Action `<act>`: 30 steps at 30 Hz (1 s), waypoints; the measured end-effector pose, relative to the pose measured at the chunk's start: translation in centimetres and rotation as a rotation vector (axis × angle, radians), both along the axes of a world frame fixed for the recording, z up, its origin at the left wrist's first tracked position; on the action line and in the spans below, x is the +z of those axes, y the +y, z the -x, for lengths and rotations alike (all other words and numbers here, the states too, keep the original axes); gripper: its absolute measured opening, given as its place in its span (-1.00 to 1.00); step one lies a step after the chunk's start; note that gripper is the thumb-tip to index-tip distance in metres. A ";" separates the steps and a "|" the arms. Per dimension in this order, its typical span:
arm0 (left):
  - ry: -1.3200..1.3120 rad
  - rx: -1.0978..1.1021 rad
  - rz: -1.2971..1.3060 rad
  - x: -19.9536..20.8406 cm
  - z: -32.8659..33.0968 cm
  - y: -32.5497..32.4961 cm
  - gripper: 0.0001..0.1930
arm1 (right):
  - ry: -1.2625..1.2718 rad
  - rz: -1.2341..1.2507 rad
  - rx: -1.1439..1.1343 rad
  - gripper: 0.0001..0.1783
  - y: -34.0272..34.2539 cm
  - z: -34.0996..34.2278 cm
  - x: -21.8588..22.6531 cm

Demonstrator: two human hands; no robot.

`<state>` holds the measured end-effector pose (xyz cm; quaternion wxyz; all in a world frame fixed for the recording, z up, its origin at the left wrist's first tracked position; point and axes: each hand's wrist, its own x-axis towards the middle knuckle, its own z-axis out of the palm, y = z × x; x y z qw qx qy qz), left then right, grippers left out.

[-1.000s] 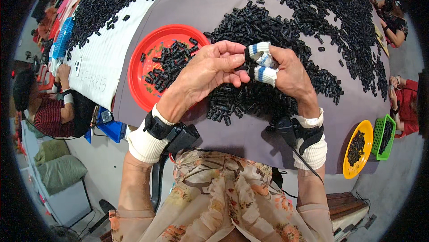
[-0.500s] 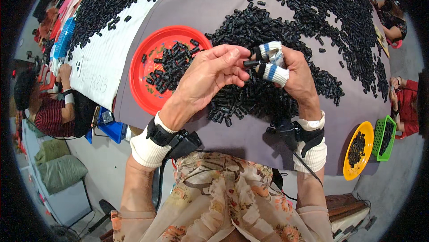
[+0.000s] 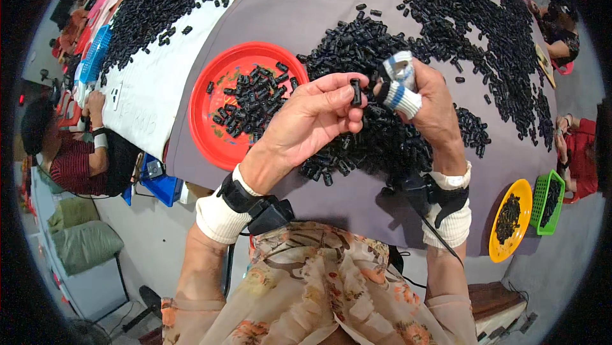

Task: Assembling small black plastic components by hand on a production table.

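Between the thumb and fingertips of my left hand [image 3: 309, 115] a small black plastic cylinder [image 3: 356, 92] stands nearly upright. My right hand [image 3: 437, 102] is just to its right, fingers curled and wrapped in striped white-and-blue finger covers [image 3: 401, 87]. Something dark shows at its fingertips, but I cannot make out whether a piece is there. Both hands hover over a heap of similar black cylinders [image 3: 357, 45] on the grey cloth. Left of my left hand lies a red plate [image 3: 199, 122] with many loose cylinders on it.
More black cylinders [image 3: 446, 0] spread across the far right of the grey table [image 3: 268, 7]. A white cloth [image 3: 146, 90] with another heap lies left. At right are a yellow plate [image 3: 526, 201] and a green basket [image 3: 540, 195]. Other people sit around the table.
The cylinder that stuck out sideways from my right fingers is now upright in my left fingertips. My right hand has drawn slightly away to the right.
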<state>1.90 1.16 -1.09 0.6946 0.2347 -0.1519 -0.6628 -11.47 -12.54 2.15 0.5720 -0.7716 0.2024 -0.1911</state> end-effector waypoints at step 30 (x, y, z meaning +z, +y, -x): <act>-0.080 0.145 -0.020 0.8 0.8 -0.2 -0.76 | 0.129 0.280 0.244 -0.59 0.6 -1.2 1.1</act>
